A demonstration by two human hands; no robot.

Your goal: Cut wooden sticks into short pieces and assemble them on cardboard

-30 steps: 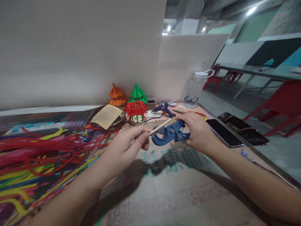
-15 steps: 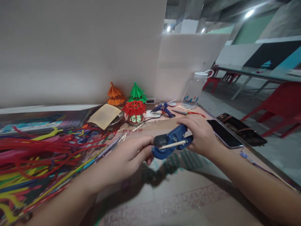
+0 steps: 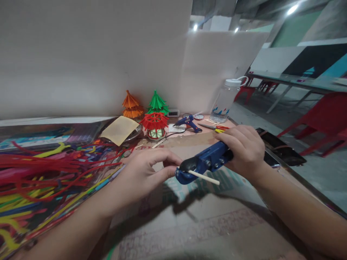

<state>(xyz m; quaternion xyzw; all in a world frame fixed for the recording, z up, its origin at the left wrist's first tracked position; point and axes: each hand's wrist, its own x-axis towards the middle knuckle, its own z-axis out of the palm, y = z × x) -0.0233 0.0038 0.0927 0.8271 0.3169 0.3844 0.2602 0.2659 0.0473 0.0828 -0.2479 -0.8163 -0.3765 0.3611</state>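
My right hand (image 3: 245, 150) is wrapped around the handles of a blue pipe cutter (image 3: 213, 157) held above the table. A thin pale wooden stick (image 3: 204, 177) passes through the cutter's hooked jaw, its free end slanting down to the right. At the jaw's left side, the thumb and forefinger of my left hand (image 3: 150, 173) come together at the stick's other end, which they mostly hide. Behind the hands stand a small house-like piece with a red fringed roof (image 3: 154, 122), a green cone tree (image 3: 156, 103) and an orange one (image 3: 132, 104).
Colourful pipe cleaners (image 3: 54, 173) spread over the left side. A blue glue gun (image 3: 189, 122), red-and-yellow-handled scissors (image 3: 217, 127) and a water bottle (image 3: 223, 101) lie or stand at the back. A beige square sheet (image 3: 119, 130) rests on a dish. Cardboard (image 3: 173, 224) covers the table.
The cutter's handles have come together and my right hand has shifted right. The stick, which slanted up to the right along the cutter, now slants down to the right.
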